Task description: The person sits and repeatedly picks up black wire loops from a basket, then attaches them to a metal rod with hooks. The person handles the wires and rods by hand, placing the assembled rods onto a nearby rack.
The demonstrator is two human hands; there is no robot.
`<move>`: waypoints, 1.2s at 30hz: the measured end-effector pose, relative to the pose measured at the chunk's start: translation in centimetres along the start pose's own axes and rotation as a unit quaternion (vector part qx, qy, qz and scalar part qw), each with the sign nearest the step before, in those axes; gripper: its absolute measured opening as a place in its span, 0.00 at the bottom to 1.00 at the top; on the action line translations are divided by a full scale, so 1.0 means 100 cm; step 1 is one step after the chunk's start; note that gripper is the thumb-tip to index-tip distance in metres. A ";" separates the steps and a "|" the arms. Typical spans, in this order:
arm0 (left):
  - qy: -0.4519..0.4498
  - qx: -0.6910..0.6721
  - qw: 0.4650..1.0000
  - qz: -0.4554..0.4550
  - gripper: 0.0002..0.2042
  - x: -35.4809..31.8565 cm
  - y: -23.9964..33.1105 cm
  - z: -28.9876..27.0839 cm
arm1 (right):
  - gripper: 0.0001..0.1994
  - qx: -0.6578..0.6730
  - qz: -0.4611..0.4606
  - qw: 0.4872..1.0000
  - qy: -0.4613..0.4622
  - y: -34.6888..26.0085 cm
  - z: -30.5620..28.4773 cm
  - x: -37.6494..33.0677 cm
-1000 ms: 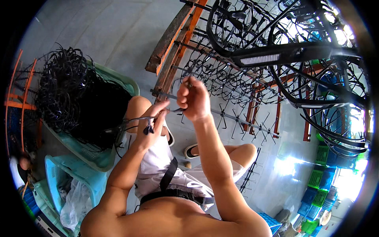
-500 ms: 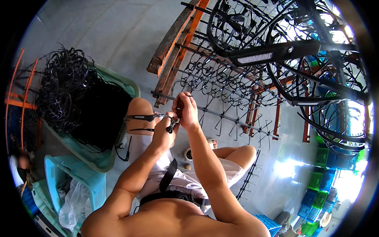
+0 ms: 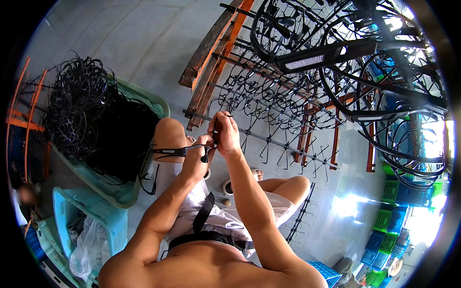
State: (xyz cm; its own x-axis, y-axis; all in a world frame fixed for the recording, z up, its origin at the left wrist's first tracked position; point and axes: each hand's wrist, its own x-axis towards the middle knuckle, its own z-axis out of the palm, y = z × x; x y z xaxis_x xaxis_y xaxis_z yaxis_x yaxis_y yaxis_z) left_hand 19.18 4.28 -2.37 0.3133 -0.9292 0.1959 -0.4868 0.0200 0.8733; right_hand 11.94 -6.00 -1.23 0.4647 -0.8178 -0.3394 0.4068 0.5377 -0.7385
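My left hand [image 3: 196, 157] is closed on a black plastic frame piece [image 3: 170, 151] that looks like a glasses frame; its long arm sticks out to the left over my left knee. My right hand [image 3: 225, 133] is closed just beyond, almost against the left fingertips. In it is a small dark brown object [image 3: 217, 130], with a thin dark tip poking out past the fingers. Its kind is hard to make out. Both hands meet in front of my knees, near the end of a metal rod [image 3: 197, 115] of the hanging rack.
A green crate [image 3: 164, 108] heaped with black frame pieces [image 3: 79, 110] stands at left, beside a turquoise crate [image 3: 62, 201] with clear plastic bags. Ahead, an orange rack [image 3: 230, 41] carries hooked rods hung with black frames. Large black frames [image 3: 326, 57] hang close at upper right. Coloured crates [image 3: 384, 221] are stacked far right.
The frame piece in my left hand has turned, so its two arms now nearly line up instead of showing apart. The left hand has shifted slightly up toward the right hand.
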 end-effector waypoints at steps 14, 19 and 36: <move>-0.005 -0.089 0.996 0.027 0.10 0.004 -0.021 0.005 | 0.12 -0.004 0.087 0.990 -0.111 -0.017 -0.026 -0.002; -0.056 -0.066 0.996 -0.037 0.10 0.009 -0.028 0.006 | 0.10 -0.010 0.090 0.996 0.026 -0.026 -0.006 -0.011; 0.069 -0.176 0.980 -0.065 0.08 -0.010 0.033 -0.037 | 0.22 -0.475 -0.262 0.829 0.134 -0.018 0.019 -0.077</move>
State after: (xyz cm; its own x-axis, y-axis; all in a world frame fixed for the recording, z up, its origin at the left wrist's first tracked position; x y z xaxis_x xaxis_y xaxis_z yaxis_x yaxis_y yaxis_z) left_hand 20.28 6.67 1.96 0.4735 -0.8738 0.1106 -0.1325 0.0535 0.9897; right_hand 9.08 -0.28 3.81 0.1763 -0.9728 0.1504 -0.3649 -0.2065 -0.9079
